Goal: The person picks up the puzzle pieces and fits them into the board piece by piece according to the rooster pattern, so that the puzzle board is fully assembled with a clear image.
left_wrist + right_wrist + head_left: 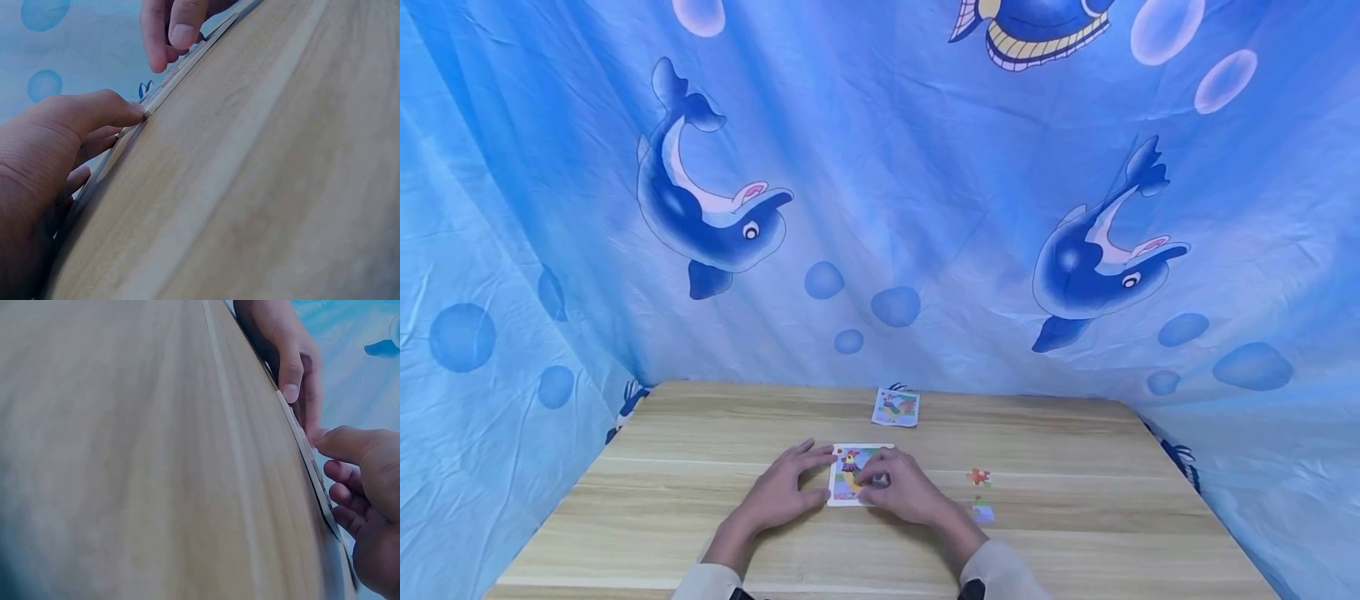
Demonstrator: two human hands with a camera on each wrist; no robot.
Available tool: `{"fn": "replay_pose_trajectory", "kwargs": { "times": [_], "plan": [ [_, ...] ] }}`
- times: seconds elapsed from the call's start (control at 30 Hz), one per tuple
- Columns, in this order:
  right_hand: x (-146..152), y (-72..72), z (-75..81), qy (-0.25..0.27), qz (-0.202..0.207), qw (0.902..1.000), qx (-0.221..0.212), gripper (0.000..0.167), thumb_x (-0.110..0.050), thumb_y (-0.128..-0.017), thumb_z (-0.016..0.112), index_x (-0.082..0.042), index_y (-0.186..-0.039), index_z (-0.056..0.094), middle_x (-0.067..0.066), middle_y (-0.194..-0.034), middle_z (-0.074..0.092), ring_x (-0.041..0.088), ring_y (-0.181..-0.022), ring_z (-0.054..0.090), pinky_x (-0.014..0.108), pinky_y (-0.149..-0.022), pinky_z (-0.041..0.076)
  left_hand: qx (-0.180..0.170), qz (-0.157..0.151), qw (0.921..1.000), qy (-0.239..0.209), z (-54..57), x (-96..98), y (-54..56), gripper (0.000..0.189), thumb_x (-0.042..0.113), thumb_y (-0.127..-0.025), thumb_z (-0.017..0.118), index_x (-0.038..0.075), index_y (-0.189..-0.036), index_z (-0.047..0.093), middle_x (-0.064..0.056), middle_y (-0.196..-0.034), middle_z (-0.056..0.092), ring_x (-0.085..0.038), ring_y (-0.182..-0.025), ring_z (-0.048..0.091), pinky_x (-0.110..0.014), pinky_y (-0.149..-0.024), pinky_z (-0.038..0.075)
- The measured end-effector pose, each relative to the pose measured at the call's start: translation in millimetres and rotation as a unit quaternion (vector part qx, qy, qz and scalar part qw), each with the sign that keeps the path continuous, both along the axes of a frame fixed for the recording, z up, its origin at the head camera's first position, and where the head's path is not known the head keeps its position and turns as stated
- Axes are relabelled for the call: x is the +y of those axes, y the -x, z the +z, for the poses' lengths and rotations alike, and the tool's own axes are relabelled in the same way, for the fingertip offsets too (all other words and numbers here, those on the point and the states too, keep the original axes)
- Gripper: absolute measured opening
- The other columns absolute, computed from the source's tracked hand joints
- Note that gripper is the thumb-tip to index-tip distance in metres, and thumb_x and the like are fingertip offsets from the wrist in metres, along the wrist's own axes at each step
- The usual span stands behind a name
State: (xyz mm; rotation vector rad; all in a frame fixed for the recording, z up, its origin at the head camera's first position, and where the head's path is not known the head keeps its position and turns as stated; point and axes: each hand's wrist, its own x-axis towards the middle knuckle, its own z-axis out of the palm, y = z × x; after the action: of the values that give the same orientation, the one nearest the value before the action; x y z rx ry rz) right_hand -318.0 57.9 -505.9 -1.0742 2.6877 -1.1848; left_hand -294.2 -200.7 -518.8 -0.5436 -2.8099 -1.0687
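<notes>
A small square jigsaw puzzle in a white frame (832, 492), with a colourful rooster picture, lies flat on the wooden table. My left hand (786, 487) rests at its left side, fingers fairly straight, thumb and fingertips touching the frame's edge. Over the puzzle's right half, my right hand (906, 486) is bent, its thumb and index finger close together near the picture's middle. Whether a piece sits between those fingertips is hidden. In the left wrist view, the left thumb (119, 111) touches the frame's corner. Two loose puzzle pieces, one orange-red (979, 477) and one lilac (982, 510), lie to the right.
A picture card (896, 407) with a similar rooster design lies near the far edge of the wooden table (1075, 533). Behind and beside the table hangs a blue curtain (910, 208) printed with dolphins and bubbles.
</notes>
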Motion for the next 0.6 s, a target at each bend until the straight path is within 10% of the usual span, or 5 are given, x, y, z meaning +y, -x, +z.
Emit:
{"fn": "replay_pose_trajectory", "kwargs": {
  "times": [0.6],
  "plan": [
    [0.2, 2.8, -4.1, -0.004, -0.007, 0.9999, -0.014, 0.016, -0.017, -0.087, 0.08, -0.02, -0.103, 0.082, -0.007, -0.107, 0.069, 0.008, -0.104, 0.057, 0.024, -0.09, 0.048, -0.002, 0.001, 1.0, -0.002, -0.1, 0.2, -1.4, 0.055, 0.033, -0.088, 0.075, 0.024, -0.141, 0.065, 0.003, -0.156, 0.054, -0.038, -0.155, 0.034, -0.077, -0.117, 0.028]
  ]
}}
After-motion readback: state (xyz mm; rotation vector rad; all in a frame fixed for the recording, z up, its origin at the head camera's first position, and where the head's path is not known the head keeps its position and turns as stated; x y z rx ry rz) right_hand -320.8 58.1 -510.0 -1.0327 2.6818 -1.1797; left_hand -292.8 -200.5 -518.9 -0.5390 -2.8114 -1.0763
